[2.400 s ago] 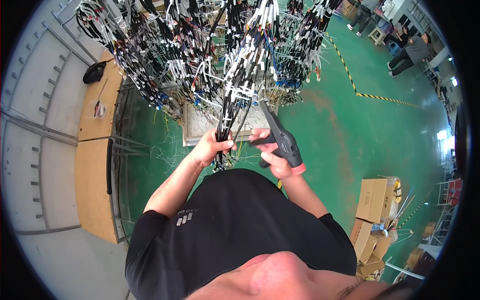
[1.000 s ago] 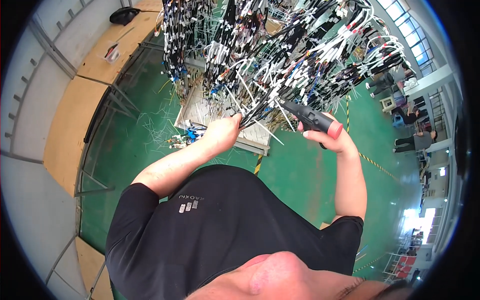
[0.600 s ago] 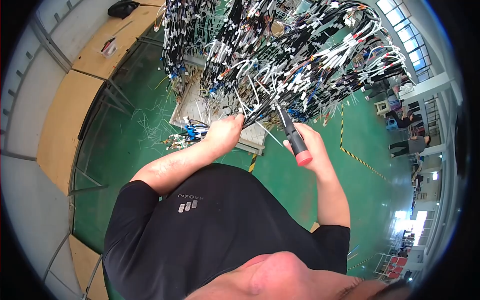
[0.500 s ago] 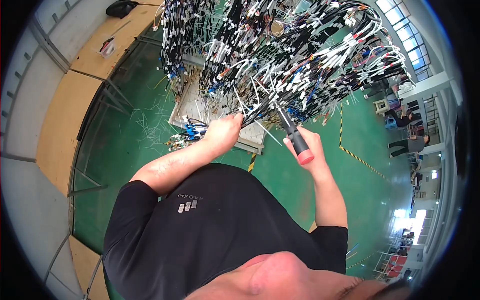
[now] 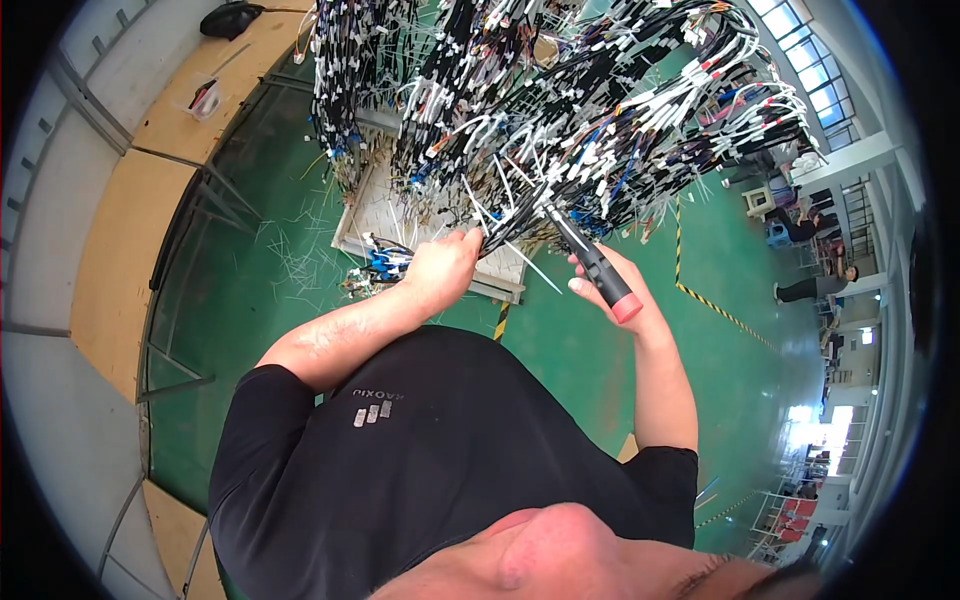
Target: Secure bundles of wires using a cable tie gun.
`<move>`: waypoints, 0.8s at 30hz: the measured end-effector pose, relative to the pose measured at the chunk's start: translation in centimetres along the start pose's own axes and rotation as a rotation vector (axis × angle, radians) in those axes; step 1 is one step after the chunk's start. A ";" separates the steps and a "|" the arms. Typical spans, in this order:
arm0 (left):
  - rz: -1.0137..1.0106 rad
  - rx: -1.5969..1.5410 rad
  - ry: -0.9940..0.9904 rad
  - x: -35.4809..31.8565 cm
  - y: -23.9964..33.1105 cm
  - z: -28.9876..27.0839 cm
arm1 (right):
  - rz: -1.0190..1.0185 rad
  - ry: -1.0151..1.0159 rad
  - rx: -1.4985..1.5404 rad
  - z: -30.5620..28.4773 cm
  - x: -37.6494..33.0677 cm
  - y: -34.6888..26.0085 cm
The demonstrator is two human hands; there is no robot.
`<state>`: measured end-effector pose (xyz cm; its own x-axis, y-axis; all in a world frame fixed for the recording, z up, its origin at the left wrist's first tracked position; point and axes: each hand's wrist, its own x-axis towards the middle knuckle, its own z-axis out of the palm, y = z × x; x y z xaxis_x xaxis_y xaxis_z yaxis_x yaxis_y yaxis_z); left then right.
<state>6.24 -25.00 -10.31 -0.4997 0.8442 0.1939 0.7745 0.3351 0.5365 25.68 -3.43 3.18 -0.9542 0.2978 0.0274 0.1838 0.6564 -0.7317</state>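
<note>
My left hand point(image 5: 446, 266) is closed round a bundle of black wires point(image 5: 503, 236), whose loose end with white and blue connectors point(image 5: 384, 262) sticks out to its left. In my right hand point(image 5: 640, 282) is a black cable tie gun point(image 5: 594, 264) with a red rear end. Its nose touches the wire bundle, right of my left hand. Thin white cable ties point(image 5: 536, 267) stand out from the bundle at several angles. Behind both hands hangs a dense mass of wire harnesses point(image 5: 590, 120) with white connectors. Most of my right fingers are hidden behind the tool.
A pale tray-like base point(image 5: 350, 225) lies under the hanging harnesses. Wooden benches point(image 5: 120, 230) run along the left, with a small clear container point(image 5: 203, 102) and a black bag point(image 5: 230, 20). Cut tie scraps point(image 5: 298, 262) litter the green floor. People point(image 5: 815, 288) are far off right.
The rear end of the cable tie gun has swung slightly right and up with my right hand, while its nose stays at the bundle. My left hand keeps its hold.
</note>
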 end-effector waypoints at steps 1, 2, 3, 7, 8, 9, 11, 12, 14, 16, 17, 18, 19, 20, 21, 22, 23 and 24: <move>0.001 0.000 0.001 0.0 0.0 0.1 | 0.000 0.000 -0.001 -0.2 -0.1 0.1; 0.008 -0.002 0.002 -0.1 0.1 0.0 | 0.076 -0.012 -0.139 -0.4 -0.2 0.2; 0.016 -0.004 0.004 -0.1 0.1 -0.1 | 0.151 -0.024 -0.278 -0.5 -0.2 0.4; 0.009 -0.009 0.004 0.0 0.0 -0.2 | -0.036 0.187 -0.379 1.3 -0.9 2.6; -0.004 -0.023 -0.001 0.2 -0.3 -0.2 | -0.053 0.195 -0.359 1.2 -0.9 2.5; -0.016 -0.037 -0.007 0.4 -0.6 -0.1 | -0.196 0.168 -0.419 1.0 -0.7 2.1; -0.020 -0.056 -0.022 0.6 -0.9 -0.3 | -0.277 0.224 -0.564 1.3 -1.7 2.5; -0.023 -0.079 -0.036 0.7 -1.0 -0.4 | -0.291 0.238 -0.579 1.8 -2.2 2.9; -0.027 -0.102 -0.052 0.9 -1.0 -0.8 | -0.293 0.247 -0.638 2.5 -2.9 2.5; -0.061 -0.175 -0.084 0.9 -0.5 -1.9 | -0.292 0.279 -0.719 3.2 -3.3 1.6; -0.059 -0.225 -0.099 1.0 -0.6 -2.0 | -0.293 0.296 -0.758 3.5 -3.5 1.7; -0.091 -0.307 -0.142 1.1 -0.6 -2.1 | -0.300 0.309 -0.776 3.8 -3.6 1.8; -0.125 -0.389 -0.184 1.2 -0.5 -2.3 | -0.286 0.307 -0.772 4.2 -3.7 1.8; -0.158 -0.432 -0.222 1.3 -0.5 -2.5 | -0.275 0.305 -0.766 4.6 -3.7 1.9; -0.161 -0.431 -0.224 1.3 -0.2 -2.6 | -0.270 0.306 -0.760 5.0 -3.8 2.2; -0.207 -0.464 -0.263 1.4 0.1 -2.8 | -0.285 0.301 -0.763 5.3 -4.0 2.4; -0.255 -0.497 -0.300 1.3 0.7 -3.1 | -0.300 0.294 -0.765 5.6 -4.2 2.5; -0.275 -0.480 -0.293 1.4 1.1 -3.2 | -0.312 0.284 -0.756 5.8 -4.3 2.3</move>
<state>5.13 -24.76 -6.86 -0.4767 0.8559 -0.2005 0.3378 0.3889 0.8571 28.78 -7.25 -2.58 -0.9105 0.1228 0.3949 0.1270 0.9918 -0.0157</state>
